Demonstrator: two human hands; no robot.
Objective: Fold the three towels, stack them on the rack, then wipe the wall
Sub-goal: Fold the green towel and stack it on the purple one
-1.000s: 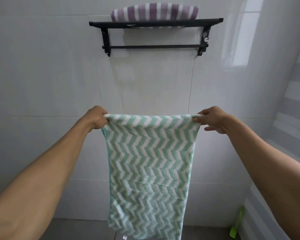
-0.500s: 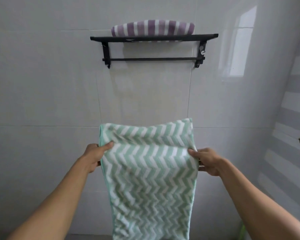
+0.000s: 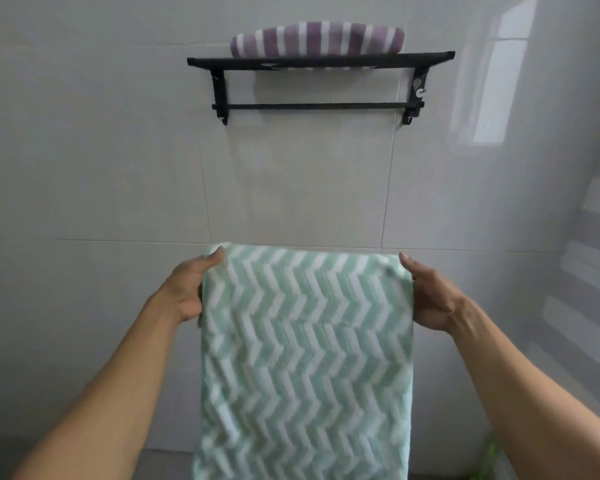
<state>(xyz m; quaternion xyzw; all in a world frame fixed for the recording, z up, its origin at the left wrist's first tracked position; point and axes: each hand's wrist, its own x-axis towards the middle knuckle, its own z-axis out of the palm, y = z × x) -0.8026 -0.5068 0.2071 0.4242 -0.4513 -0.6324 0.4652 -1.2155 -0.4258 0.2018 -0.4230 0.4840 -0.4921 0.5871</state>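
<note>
A green and white zigzag towel (image 3: 305, 355) hangs in front of me, folded over at its top edge. My left hand (image 3: 191, 289) holds its left side near the top, and my right hand (image 3: 426, 292) holds its right side at the same height. Most fingers of both hands are hidden behind the cloth. Above, a folded purple and white striped towel (image 3: 317, 39) lies on the shelf of the black wall rack (image 3: 321, 60). The rack's lower bar (image 3: 317, 106) carries nothing.
The white tiled wall (image 3: 94, 161) fills the view behind the rack. A wall with grey and white stripes (image 3: 596, 237) stands at the right. A green object (image 3: 492, 455) shows low at the right by the floor.
The towel was stretched taut by its top corners a second ago. Its top has since been folded over, and both hands now hold the doubled cloth by its sides, lower down.
</note>
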